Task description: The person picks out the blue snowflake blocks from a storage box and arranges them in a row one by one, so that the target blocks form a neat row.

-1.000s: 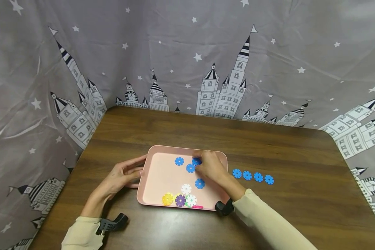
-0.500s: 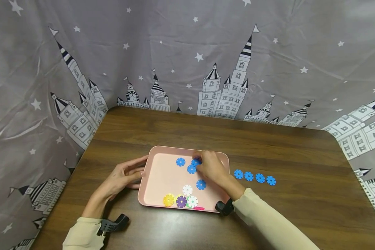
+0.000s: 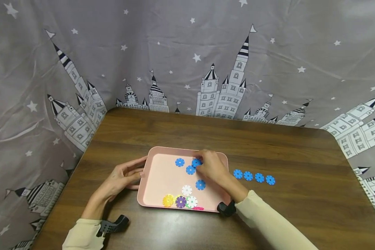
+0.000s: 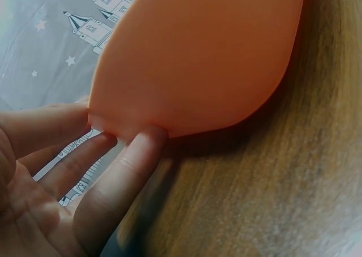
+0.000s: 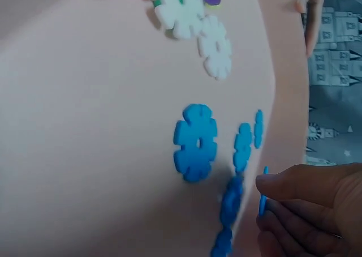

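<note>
My left hand (image 3: 122, 177) touches the left end of a shallow pink tray (image 3: 150, 180) with its thumb and fingertips. In the left wrist view, that hand's fingers (image 4: 121, 183) lie fairly straight against the tray's edge. My right hand (image 3: 210, 166) is inside the tray near its back right corner. There it pinches a thin blue notched disc (image 5: 263, 197) edge-on between thumb and fingers. Close by lie several other blue discs (image 3: 179, 162), one (image 3: 200, 184) nearer the front. White discs (image 3: 186, 190), a yellow disc (image 3: 167, 200) and a purple disc (image 3: 181, 201) gather at the front wall.
On the wooden table (image 3: 293, 156), several blue discs (image 3: 253, 176) form a row right of the tray. A pink piece (image 3: 198, 208) lies by the front wall. Behind the table hangs a grey curtain (image 3: 168, 45) with castles. Both wrists wear black camera mounts (image 3: 114, 225).
Both hands stay almost in place, the left at the tray and the right over the blue discs. The whole head view shifts slightly.
</note>
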Demonstrator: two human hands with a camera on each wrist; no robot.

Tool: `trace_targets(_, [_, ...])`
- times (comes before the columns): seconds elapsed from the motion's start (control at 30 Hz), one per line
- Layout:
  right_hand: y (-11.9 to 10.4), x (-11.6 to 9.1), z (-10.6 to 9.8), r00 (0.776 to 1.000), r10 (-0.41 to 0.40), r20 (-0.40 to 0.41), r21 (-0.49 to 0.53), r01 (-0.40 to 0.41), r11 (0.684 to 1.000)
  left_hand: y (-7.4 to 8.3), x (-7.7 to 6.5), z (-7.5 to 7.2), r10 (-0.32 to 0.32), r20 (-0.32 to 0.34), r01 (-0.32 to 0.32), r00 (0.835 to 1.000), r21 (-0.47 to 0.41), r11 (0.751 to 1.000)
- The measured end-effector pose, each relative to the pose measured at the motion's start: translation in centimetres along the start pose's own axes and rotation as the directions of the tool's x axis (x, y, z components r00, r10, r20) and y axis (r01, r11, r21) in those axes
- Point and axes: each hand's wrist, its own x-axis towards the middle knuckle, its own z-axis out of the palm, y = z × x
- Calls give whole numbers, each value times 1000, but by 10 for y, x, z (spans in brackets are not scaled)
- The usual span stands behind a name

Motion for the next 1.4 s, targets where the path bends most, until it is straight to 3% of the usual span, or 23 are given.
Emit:
trace_targets(0.33, [18, -27, -36, 985, -7, -173, 68, 19, 997, -1, 0, -1, -6, 3, 6, 1000, -8, 1000])
trace_targets(0.67, [73, -67, -72, 935, 89, -343, 38, -81, 996, -2, 1, 0, 3, -5, -3, 1000, 8, 1000])
trace_targets(0.93, [118, -101, -85, 913, 190, -362, 15, -198, 980, -1, 2, 0, 6, -3, -6, 1000, 25, 1000])
trace_targets(1.03, [131, -111, -88, 894, 222, -390, 7, -238, 971, -1, 1, 0, 9, -2, -9, 1000, 24, 1000])
trace_targets(1.2, [149, -121, -97, 867, 271, -419, 5, -296, 955, 0, 1, 0, 13, -5, -13, 1000, 31, 999])
trace_targets(1.4, [164, -134, -105, 850, 301, -433, 11, -329, 944, 0, 3, 1, 7, -4, -7, 1000, 35, 999])
